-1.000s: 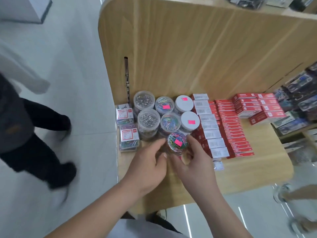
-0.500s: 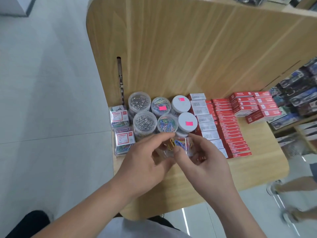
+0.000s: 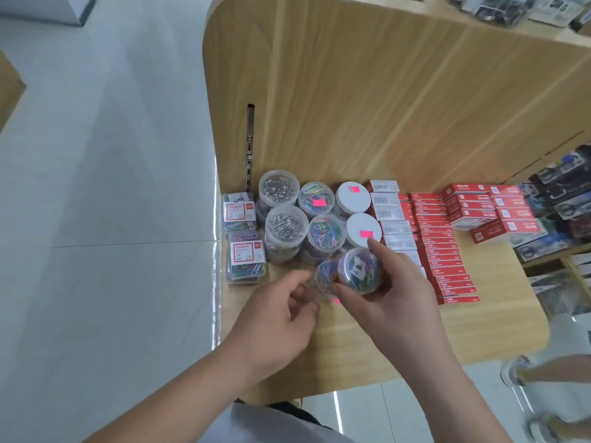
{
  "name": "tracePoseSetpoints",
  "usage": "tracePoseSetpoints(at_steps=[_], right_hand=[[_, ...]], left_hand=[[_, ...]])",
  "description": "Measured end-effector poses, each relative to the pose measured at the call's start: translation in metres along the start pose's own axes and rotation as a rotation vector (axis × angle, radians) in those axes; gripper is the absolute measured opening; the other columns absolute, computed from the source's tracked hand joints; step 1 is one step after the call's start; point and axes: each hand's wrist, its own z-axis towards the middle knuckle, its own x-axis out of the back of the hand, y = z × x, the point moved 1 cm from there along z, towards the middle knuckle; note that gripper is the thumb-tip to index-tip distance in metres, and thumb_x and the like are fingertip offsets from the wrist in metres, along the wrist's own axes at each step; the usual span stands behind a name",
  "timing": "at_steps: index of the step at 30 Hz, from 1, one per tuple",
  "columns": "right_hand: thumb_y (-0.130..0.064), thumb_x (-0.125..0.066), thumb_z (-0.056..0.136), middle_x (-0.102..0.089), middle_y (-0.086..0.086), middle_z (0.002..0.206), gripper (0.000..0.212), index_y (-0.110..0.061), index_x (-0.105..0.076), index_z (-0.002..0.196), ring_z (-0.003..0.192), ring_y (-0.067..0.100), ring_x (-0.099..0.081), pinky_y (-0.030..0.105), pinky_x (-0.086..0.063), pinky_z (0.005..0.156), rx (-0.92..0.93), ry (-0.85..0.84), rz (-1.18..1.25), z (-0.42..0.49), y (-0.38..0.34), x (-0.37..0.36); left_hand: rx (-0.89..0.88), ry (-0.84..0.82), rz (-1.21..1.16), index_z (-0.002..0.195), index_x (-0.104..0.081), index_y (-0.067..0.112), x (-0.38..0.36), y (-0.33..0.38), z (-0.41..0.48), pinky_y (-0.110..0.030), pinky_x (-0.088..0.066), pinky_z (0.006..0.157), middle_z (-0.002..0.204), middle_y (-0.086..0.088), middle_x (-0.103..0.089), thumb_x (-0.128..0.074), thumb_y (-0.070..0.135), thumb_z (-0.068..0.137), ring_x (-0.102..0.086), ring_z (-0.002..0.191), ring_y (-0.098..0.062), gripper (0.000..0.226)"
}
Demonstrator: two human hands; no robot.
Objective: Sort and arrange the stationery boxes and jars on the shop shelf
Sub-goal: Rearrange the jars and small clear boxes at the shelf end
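- The jar of coloured paper clips [image 3: 363, 270] is held tilted above the shelf by the right hand [image 3: 393, 298]. Its fingers [image 3: 380, 251] are curled round the jar's wall.
- A second clip jar [image 3: 324, 276], blurred, lies just left of those fingers. The left hand [image 3: 278, 318] is curled loosely against it; whether it is gripped or only touched cannot be told.
- The step in hand is judged to be setting these two jars down as a front row before the upright jars [image 3: 326, 233] just beyond the fingertips.
- The held jar is best righted before it is lowered, then slid back until its wall meets that row. One jar should be placed at a time, so that the other is not knocked.
- Right of the fingers the red staple boxes [image 3: 447, 251] stand close, so little sideways room is left. To the left, the clear clip boxes [image 3: 244, 260] sit at the shelf's side edge.
- Bare shelf [image 3: 351, 346] lies open under the wrists as far as the front edge, so withdrawal is best made straight back.
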Motion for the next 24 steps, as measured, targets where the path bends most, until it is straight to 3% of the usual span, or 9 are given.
tracePoseSetpoints(at_steps=[2, 6, 10, 12, 15, 18, 24], right_hand=[[-0.038, -0.089, 0.067, -0.064, -0.017, 0.108, 0.061, -0.036, -0.062, 0.121, 0.102, 0.005, -0.062, 0.026, -0.051, 0.088, -0.003, -0.054, -0.015, 0.004, 0.0, -0.007], [-0.041, -0.086, 0.069, -0.061, -0.018, 0.113, 0.067, -0.037, -0.059, 0.131, 0.108, 0.004, -0.059, 0.031, -0.052, 0.088, 0.036, -0.078, -0.071, 0.005, 0.01, -0.028], [-0.03, -0.089, 0.072, -0.059, -0.048, 0.108, 0.068, -0.056, -0.05, 0.12, 0.107, -0.017, -0.058, 0.007, -0.044, 0.089, 0.018, -0.073, 0.103, -0.001, 0.018, -0.031], [-0.024, -0.087, 0.075, -0.055, -0.055, 0.107, 0.069, -0.052, -0.05, 0.127, 0.106, -0.02, -0.057, 0.007, -0.043, 0.09, 0.017, -0.08, 0.122, -0.002, 0.021, -0.03], [-0.024, -0.087, 0.076, -0.064, -0.04, 0.113, 0.065, -0.046, -0.055, 0.128, 0.109, -0.012, -0.061, 0.019, -0.051, 0.095, 0.03, -0.079, 0.135, -0.001, 0.021, -0.031], [-0.03, -0.087, 0.076, -0.068, -0.027, 0.118, 0.066, -0.04, -0.056, 0.133, 0.11, -0.005, -0.064, 0.033, -0.054, 0.096, 0.036, -0.089, 0.139, -0.003, 0.022, -0.033], [-0.035, -0.087, 0.075, -0.068, -0.026, 0.117, 0.069, -0.041, -0.054, 0.135, 0.11, -0.004, -0.063, 0.031, -0.055, 0.092, 0.047, -0.09, 0.142, -0.003, 0.022, -0.036]], left_hand=[[0.02, 0.076, 0.03, 0.104, -0.063, 0.052, 0.003, -0.008, 0.001, -0.04, -0.058, 0.08, 0.095, 0.017, -0.068, -0.07, 0.019, 0.09, -0.066, 0.081, -0.009, 0.036], [0.028, 0.092, 0.05, 0.1, -0.056, 0.054, 0.001, -0.011, 0.002, -0.039, -0.058, 0.083, 0.098, 0.015, -0.068, -0.072, 0.022, 0.089, -0.067, 0.085, -0.007, 0.037], [0.064, 0.109, 0.048, 0.097, -0.054, 0.053, -0.002, -0.012, 0.005, -0.036, -0.057, 0.089, 0.105, 0.009, -0.069, -0.072, 0.022, 0.091, -0.066, 0.091, -0.005, 0.036], [0.069, 0.101, 0.026, 0.095, -0.057, 0.045, -0.005, -0.012, 0.007, -0.04, -0.057, 0.088, 0.101, 0.001, -0.071, -0.07, 0.017, 0.092, -0.067, 0.09, -0.011, 0.03], [0.035, 0.068, -0.043, 0.102, -0.065, 0.021, -0.01, -0.011, 0.008, -0.041, -0.059, 0.087, 0.097, 0.003, -0.073, -0.064, 0.01, 0.095, -0.069, 0.088, -0.015, 0.013], [-0.001, 0.047, -0.054, 0.116, -0.069, 0.027, -0.012, -0.008, 0.007, -0.029, -0.058, 0.092, 0.109, 0.013, -0.075, -0.059, 0.004, 0.097, -0.071, 0.099, -0.007, 0.031], [0.001, 0.097, -0.08, 0.12, -0.069, 0.029, -0.01, -0.009, 0.002, -0.026, -0.056, 0.095, 0.113, 0.018, -0.074, -0.057, 0.002, 0.098, -0.07, 0.104, -0.002, 0.037]])
